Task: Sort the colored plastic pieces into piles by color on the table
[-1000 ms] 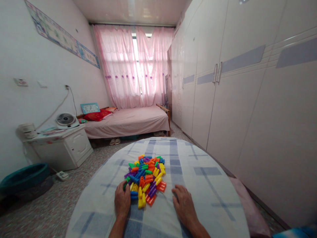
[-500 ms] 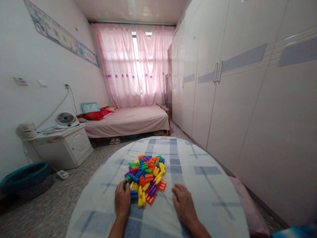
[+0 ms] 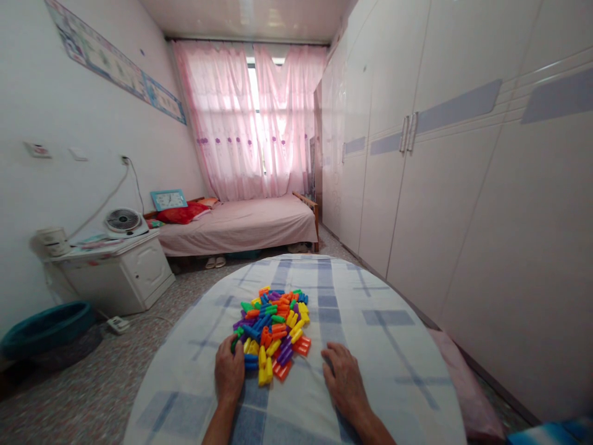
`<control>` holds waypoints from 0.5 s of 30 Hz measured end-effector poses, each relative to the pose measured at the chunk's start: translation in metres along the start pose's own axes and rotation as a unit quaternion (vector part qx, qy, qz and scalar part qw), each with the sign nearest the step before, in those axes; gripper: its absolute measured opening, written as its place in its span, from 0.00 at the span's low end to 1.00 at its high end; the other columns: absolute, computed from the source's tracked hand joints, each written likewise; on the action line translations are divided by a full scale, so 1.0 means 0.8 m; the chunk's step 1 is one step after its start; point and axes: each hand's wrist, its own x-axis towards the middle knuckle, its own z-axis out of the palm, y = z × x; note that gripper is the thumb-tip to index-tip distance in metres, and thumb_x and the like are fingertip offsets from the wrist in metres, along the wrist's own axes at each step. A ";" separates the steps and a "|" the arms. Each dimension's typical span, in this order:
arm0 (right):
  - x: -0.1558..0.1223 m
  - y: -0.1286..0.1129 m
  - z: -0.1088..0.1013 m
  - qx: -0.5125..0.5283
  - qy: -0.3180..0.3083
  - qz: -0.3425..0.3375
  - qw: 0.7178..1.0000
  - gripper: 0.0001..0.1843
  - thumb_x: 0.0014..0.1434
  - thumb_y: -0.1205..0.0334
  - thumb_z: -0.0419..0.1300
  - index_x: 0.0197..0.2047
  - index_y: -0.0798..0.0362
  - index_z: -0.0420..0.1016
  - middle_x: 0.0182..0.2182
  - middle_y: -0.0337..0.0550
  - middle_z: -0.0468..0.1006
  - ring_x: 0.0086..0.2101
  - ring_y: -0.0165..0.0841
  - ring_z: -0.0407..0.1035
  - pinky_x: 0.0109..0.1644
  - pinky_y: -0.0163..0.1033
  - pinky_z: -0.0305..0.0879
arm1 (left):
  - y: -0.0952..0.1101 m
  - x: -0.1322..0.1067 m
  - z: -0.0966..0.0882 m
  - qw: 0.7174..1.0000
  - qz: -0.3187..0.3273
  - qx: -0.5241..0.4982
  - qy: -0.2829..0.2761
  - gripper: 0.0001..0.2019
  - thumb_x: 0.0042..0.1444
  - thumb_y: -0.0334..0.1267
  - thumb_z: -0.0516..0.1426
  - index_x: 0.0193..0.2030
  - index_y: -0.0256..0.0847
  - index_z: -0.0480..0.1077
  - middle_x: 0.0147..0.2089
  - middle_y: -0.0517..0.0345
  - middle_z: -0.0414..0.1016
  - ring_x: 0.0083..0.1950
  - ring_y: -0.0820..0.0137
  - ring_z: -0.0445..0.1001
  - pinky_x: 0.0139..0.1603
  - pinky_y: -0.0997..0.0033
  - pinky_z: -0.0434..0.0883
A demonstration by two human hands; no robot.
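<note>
A heap of plastic building pieces (image 3: pixel 273 327) in red-orange, yellow, blue, green and purple lies on the table. They look like short joined tubes. At the heap's near left edge rests my left hand (image 3: pixel 229 371), fingers curved and thumb apart from the forefinger. A dark green piece (image 3: pixel 234 345) shows between thumb and forefinger; no firm grip on it can be seen. My right hand (image 3: pixel 343 380) lies on the tablecloth to the right of the heap, fingers loosely spread, holding nothing. An orange-red piece (image 3: pixel 302 346) is the nearest one to it.
The round table has a white and blue checked cloth (image 3: pixel 380 358). Beyond it stands a bed (image 3: pixel 241 225) under pink curtains. A white cabinet (image 3: pixel 139 275) with a fan (image 3: pixel 123 221) and a teal tub (image 3: pixel 49 330) are at left. White wardrobes (image 3: pixel 430 204) line the right.
</note>
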 end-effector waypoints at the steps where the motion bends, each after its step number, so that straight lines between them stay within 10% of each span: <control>1: 0.000 0.000 0.000 0.001 0.000 -0.001 1.000 0.16 0.56 0.66 0.51 0.45 0.50 0.74 0.51 0.47 0.73 0.54 0.38 0.63 0.58 0.44 0.57 | -0.001 0.000 0.000 1.000 0.000 0.001 0.001 0.22 0.54 0.46 0.44 0.47 0.34 0.69 0.47 0.43 0.72 0.50 0.57 0.70 0.55 0.56 0.66; 15: 0.000 -0.004 -0.005 0.005 -0.016 0.006 1.000 0.16 0.57 0.67 0.50 0.45 0.51 0.74 0.51 0.47 0.72 0.54 0.37 0.62 0.58 0.43 0.56 | 0.001 -0.001 0.000 1.000 -0.008 0.004 0.006 0.22 0.54 0.47 0.45 0.46 0.35 0.69 0.46 0.44 0.72 0.49 0.58 0.70 0.54 0.56 0.67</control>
